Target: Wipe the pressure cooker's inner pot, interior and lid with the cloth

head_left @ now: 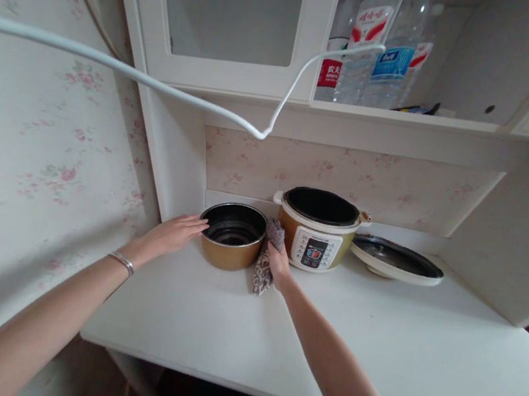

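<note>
A round inner pot (229,256), gold outside and black inside, stands on the white desk. My left hand (177,232) lies at its left rim with the fingers stretched out, touching it. On the pot's other side my right hand (278,262) grips a patterned brown and grey cloth (262,277), which hangs between the pot and the cooker and rests against the pot's right side. Just right of that hand stands the gold and white electric cooker body (317,247), with its top uncovered and its control panel facing me. Part of the right-hand fingers is hidden by the cloth.
The cooker's lid (398,264) lies upside down right of the cooker body. A white cable (199,102) crosses in front of the upper cabinet. Several plastic bottles (364,52) stand on the open shelf. The desk's front edge (214,379) runs below my forearms.
</note>
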A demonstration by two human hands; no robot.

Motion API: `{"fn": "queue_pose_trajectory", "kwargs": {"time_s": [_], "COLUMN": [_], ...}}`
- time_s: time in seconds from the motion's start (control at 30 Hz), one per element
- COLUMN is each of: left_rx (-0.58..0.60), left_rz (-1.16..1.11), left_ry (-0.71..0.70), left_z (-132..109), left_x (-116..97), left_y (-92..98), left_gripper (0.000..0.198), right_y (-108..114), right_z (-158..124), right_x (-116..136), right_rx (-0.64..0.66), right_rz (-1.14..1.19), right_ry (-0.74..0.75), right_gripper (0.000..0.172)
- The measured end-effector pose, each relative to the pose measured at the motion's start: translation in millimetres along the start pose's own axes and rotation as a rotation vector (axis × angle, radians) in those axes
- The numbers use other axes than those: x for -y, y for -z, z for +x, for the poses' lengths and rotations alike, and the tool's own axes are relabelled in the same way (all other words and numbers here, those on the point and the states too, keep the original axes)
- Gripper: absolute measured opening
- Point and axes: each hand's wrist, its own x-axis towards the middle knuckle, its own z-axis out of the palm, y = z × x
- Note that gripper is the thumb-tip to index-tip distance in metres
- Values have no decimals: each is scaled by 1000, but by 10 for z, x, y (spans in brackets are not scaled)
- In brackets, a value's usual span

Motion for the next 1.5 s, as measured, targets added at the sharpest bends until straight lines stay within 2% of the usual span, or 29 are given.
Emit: {"fn": "queue_pose_trajectory", "kwargs": {"time_s": [0.1, 0.23, 0.33, 0.47, 0.53, 0.6, 0.63, 0.7, 0.8, 0.93, 1.0, 1.07, 1.13, 1.2, 1.37, 1.43, 1.5], "left_rx": [22, -33, -44, -137, -179, -183, -177, -160, -131, -45, 14, 39, 28, 6, -82, -124, -147], "left_rz": [17, 12, 30, 76, 16, -52, -71, -69, -4, 118, 131, 120, 122, 146, 151, 76, -20], "left_ry": [-1, 22, 117, 281, 219, 88, 29, -37, -53, 8, 31, 33, 37, 79, 226, 188, 83], "left_z": [-78, 6, 111, 237, 307, 372, 396, 417, 362, 182, 112, 88, 109, 157, 313, 374, 418], "left_x": [110, -52, -337, -942, -1212, -1344, -1340, -1187, -690, -29, 119, 124, 11, -192, -930, -1180, -1293], "left_y": [9, -52, -138, -338, -439, -490, -486, -415, -189, 99, 135, 86, -19, -137, -373, -425, -432], "left_gripper": [39, 34, 29, 37, 40, 44, 46, 45, 42, 37, 33, 32, 32, 32, 38, 36, 39], "right_y": [-95, -169, -178, -206, -216, -205, -190, -143, -71, -61, -101, -155, -211, -264, -352, -349, -319], "right_z": [-84, -192, -261, -336, -349, -335, -320, -277, -205, -137, -135, -163, -219, -297, -464, -477, -451], "right_x": [-36, -30, -27, -61, -59, -22, 10, 90, 192, 199, 159, 114, 76, 48, 12, 18, 39], "right_rx": [-8, -16, -30, -41, -48, -46, -38, -13, 11, 25, 20, 14, 16, 17, -22, -32, -42], "right_rz": [-19, 24, 36, 33, 33, 47, 60, 79, 59, 50, 44, 40, 52, 70, 69, 65, 77], "right_ry": [-139, -135, -119, -92, -83, -106, -119, -138, -180, -219, -224, -217, -192, -171, -146, -134, -130], "right_gripper": [55, 54, 55, 56, 56, 56, 56, 55, 54, 55, 55, 54, 53, 54, 55, 55, 56]}}
